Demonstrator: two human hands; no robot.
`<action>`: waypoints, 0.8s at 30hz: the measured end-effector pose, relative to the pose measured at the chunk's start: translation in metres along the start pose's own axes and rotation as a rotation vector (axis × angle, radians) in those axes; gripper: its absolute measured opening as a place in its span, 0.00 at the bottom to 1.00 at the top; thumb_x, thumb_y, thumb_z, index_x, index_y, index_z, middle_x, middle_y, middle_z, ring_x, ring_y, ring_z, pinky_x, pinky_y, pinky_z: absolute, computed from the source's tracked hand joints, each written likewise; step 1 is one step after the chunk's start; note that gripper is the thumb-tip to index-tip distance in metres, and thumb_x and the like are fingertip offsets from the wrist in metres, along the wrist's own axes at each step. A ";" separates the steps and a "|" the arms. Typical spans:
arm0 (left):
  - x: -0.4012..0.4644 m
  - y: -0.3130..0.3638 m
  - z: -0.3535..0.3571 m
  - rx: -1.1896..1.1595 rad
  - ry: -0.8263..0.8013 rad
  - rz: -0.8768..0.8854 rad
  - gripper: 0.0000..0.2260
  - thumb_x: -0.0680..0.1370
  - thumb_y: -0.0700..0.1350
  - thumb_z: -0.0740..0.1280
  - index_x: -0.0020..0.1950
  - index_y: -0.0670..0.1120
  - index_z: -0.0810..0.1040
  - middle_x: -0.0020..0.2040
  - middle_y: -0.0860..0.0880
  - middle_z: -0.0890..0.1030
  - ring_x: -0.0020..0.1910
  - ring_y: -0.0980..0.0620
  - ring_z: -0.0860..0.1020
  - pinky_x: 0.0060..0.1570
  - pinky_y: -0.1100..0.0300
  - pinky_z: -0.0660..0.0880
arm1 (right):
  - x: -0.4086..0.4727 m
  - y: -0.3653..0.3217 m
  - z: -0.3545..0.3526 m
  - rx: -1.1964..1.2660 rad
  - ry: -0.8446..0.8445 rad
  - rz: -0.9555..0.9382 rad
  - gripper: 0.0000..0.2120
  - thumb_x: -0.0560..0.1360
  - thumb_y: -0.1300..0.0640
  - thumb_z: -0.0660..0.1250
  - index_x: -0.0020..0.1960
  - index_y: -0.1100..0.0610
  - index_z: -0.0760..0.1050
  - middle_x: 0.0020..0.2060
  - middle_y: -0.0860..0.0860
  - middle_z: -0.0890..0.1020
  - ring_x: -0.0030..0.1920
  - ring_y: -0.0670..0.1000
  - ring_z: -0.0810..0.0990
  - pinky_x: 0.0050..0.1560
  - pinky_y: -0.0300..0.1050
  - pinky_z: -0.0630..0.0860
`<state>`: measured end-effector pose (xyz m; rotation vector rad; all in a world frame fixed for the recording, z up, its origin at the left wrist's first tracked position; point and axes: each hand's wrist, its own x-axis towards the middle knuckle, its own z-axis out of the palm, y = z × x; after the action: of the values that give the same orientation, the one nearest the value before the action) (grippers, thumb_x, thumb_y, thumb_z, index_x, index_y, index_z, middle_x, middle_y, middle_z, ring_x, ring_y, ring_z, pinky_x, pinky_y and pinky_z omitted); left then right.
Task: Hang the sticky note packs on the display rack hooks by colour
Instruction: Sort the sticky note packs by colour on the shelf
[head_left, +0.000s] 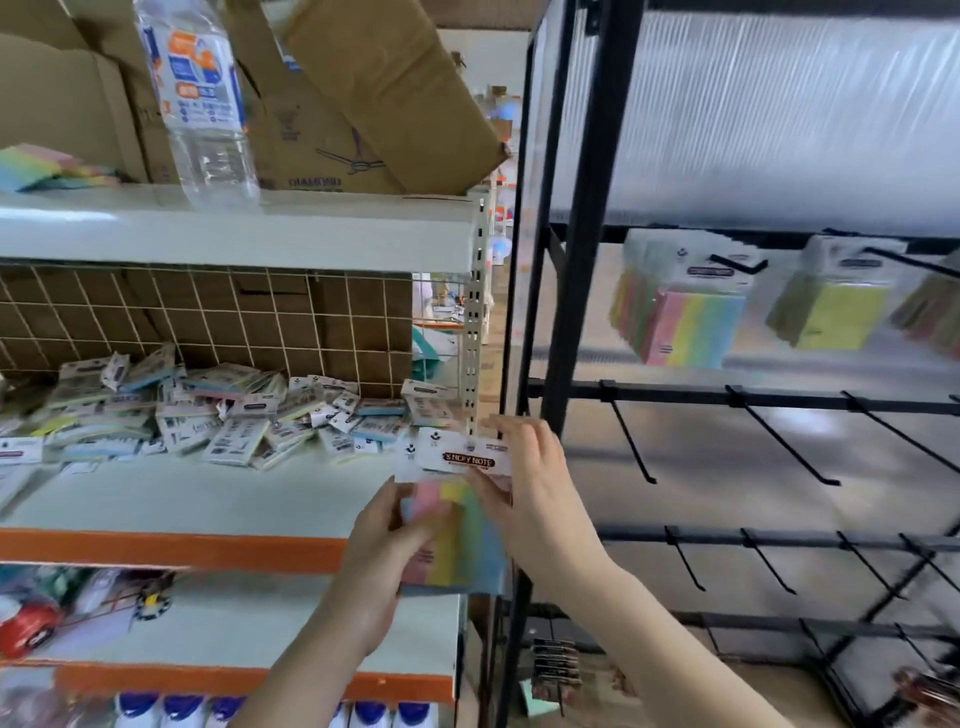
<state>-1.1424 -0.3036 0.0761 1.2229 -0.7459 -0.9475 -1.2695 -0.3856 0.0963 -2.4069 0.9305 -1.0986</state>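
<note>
Both hands hold a small stack of rainbow-striped sticky note packs with white header cards, in front of the shelf's right end. My left hand grips the stack from below left. My right hand holds its right side, thumb across the front. A heap of several more packs lies on the white shelf. On the black display rack, rainbow packs hang from an upper hook, with yellow packs on the hook to their right. The lower hooks are bare.
A water bottle and cardboard boxes stand on the top shelf, with more rainbow pads at its left. A wire grid backs the heap. Bottles and other goods fill the lower shelves. Some packs lie near the rack's foot.
</note>
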 end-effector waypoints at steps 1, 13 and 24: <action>-0.006 0.000 0.007 0.027 0.003 0.019 0.16 0.65 0.46 0.71 0.50 0.42 0.77 0.42 0.45 0.83 0.38 0.49 0.82 0.33 0.57 0.76 | -0.008 0.004 -0.008 0.107 -0.025 0.097 0.24 0.77 0.52 0.66 0.69 0.58 0.64 0.61 0.48 0.70 0.61 0.47 0.70 0.61 0.39 0.71; -0.050 -0.006 0.093 0.191 -0.038 0.130 0.19 0.67 0.59 0.71 0.51 0.49 0.75 0.40 0.47 0.82 0.40 0.46 0.82 0.35 0.55 0.79 | -0.064 0.018 -0.085 0.587 0.237 0.541 0.07 0.78 0.58 0.64 0.56 0.53 0.71 0.46 0.48 0.80 0.42 0.39 0.79 0.40 0.31 0.74; -0.023 0.028 0.157 0.334 -0.140 0.362 0.13 0.77 0.53 0.60 0.39 0.46 0.74 0.23 0.56 0.72 0.23 0.60 0.69 0.27 0.70 0.64 | -0.036 0.044 -0.166 0.364 0.559 0.315 0.09 0.78 0.63 0.64 0.42 0.51 0.73 0.36 0.46 0.80 0.37 0.41 0.77 0.38 0.33 0.71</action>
<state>-1.2854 -0.3484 0.1360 1.2582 -1.2289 -0.6272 -1.4322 -0.3980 0.1604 -1.6206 1.1079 -1.6752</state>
